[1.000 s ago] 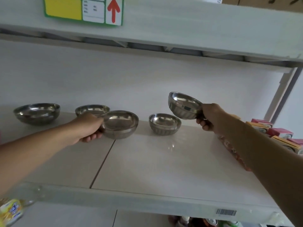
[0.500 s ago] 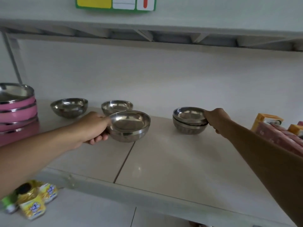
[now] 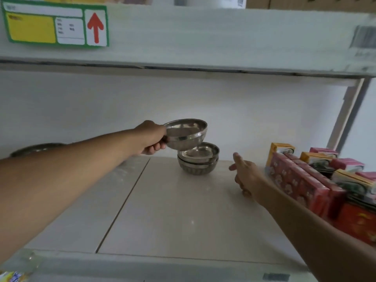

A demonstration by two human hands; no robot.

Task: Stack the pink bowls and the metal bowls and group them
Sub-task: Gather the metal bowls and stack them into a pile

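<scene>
Above the two-bowl metal stack [image 3: 198, 159] on the shelf [image 3: 183, 210], my left hand [image 3: 151, 139] grips a third metal bowl [image 3: 186, 134], not yet nested; my right hand [image 3: 245, 175], open and empty, hovers right of the stack. Left of it, another metal bowl [image 3: 35, 149] waits; no pink bowls show.

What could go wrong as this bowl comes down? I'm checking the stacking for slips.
The left hand pinches the metal bowl by one rim edge, tilted and offset left of the two-bowl stack; it may land crooked or nudge the stack. The right hand is open and off the stack, so nothing steadies it.
</scene>
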